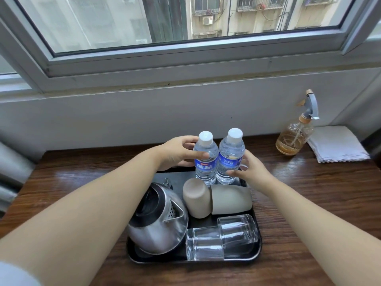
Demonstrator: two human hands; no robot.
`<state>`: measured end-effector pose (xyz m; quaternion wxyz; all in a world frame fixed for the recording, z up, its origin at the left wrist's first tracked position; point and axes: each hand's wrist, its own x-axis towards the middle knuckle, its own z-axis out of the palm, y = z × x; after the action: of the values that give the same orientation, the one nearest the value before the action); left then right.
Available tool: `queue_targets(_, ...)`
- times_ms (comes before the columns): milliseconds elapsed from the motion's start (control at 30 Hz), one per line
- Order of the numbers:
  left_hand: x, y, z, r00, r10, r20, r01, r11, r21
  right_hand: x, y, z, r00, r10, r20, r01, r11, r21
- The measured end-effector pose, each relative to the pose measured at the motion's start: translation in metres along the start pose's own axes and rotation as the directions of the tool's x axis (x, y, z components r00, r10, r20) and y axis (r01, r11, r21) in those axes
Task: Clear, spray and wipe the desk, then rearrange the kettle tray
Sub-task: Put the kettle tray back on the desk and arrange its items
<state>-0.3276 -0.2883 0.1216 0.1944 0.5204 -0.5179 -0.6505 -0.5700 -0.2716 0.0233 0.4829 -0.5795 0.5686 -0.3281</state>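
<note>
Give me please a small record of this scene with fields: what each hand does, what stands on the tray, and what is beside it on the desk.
left hand: grips left water bottle
right hand: grips right water bottle
bottles: upright, side by side, at far end of black tray
kettle: steel, on tray's left side
beige cups: two, upside down, mid-tray
glasses: two, clear, upside down, near end of tray
spray bottle: on desk, far right
white cloth: folded, right of spray bottle

Glossy dark wood-grain desk point(82, 182); polished steel kettle point(158, 219); matt beige ceramic cups point(196, 200); clear glass tumblers point(206, 243); white cloth point(338, 143).
</note>
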Motion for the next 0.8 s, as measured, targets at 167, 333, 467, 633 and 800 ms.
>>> queue_targets(167,0.000,0.000,0.002,1.000,-0.005,-0.018,0.005,1.000,-0.024,0.004,-0.001,-0.009,0.992,-0.029,0.124,0.031,0.999,-0.009)
queue_targets(333,-0.003,0.006,0.010,0.997,-0.042,-0.057,0.043,0.999,0.001,-0.002,0.001,-0.003,0.997,0.040,0.062,-0.045,0.996,0.077)
queue_targets(467,-0.010,0.011,0.026,0.986,-0.107,-0.129,0.105,0.994,-0.019,-0.005,-0.007,0.013,0.995,0.027,-0.092,-0.022,0.998,0.055)
queue_targets(633,0.000,-0.016,0.072,0.813,-0.210,-0.543,0.216,0.975,-0.054,-0.004,-0.003,0.011,0.993,0.034,-0.117,-0.029,0.998,0.049)
queue_targets(800,0.007,-0.045,0.094,0.749,-0.127,-0.651,0.350,0.909,0.226,-0.001,0.004,0.008,0.996,0.029,-0.084,-0.023,0.998,0.066)
